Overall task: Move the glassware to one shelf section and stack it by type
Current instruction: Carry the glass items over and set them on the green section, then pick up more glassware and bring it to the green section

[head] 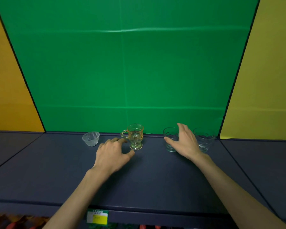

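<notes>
Head view: nothing stacked yet; relaxed left hand (pixel 112 154) nears the amber footed glass mug (pixel 135 136), spread right hand (pixel 186 142) reaches the clear tumbler (pixel 170 139) at two o'clock.

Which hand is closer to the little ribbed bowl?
The left hand. It sits just right of the ribbed glass bowl, not touching it. The right hand is far off to the right, by a clear tumbler.
</notes>
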A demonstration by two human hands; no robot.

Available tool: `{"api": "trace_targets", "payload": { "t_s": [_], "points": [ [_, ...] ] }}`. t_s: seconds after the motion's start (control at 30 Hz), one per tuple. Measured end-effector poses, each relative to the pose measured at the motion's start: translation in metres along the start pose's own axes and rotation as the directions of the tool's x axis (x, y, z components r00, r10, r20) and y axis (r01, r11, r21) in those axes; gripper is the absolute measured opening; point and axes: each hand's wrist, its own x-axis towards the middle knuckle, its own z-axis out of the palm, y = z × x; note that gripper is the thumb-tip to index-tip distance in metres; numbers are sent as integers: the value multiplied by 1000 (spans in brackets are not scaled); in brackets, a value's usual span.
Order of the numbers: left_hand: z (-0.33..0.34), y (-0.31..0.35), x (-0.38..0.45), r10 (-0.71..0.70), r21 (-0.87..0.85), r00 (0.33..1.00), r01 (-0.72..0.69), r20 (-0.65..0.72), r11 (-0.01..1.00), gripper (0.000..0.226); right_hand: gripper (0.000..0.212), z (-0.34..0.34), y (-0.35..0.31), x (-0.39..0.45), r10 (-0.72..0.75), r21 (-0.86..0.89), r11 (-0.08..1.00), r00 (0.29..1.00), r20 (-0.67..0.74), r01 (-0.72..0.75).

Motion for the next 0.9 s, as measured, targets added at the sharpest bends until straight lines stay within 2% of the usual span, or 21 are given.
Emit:
{"api": "trace_targets", "payload": {
  "t_s": [0.1,0.17,0.23,0.37,0.5,0.7,0.9],
  "points": [
    [-7,2,1,-7,12,999,7,-31,1000,73,74,-3,-6,-4,-178,-154,973,983,-31,172],
    [-10,1,1,-2,15,998,3,-55,1000,83,64,-3,-15,-7,-258,-175,952,966,-25,250],
    [-12,-2,1,3,11,998,-3,-62,1000,85,58,-3,-29,-12,-314,-155,939,949,-25,307],
    [-17,-16,-3,-15,57,998,19,-68,998,63,51,-3,-67,-18,-403,-109,910,915,-18,399],
    [-28,-45,-17,-33,95,995,43,-97,995,78,47,3,-115,-25,-470,-50,882,882,-15,469],
    [-62,-110,-51,-100,178,987,122,-126,976,73,43,33,-203,-52,-574,25,819,818,35,574],
    [-93,-195,-98,-161,187,977,186,-141,965,62,43,75,-301,-85,-647,112,762,754,112,638]
  ]
}}
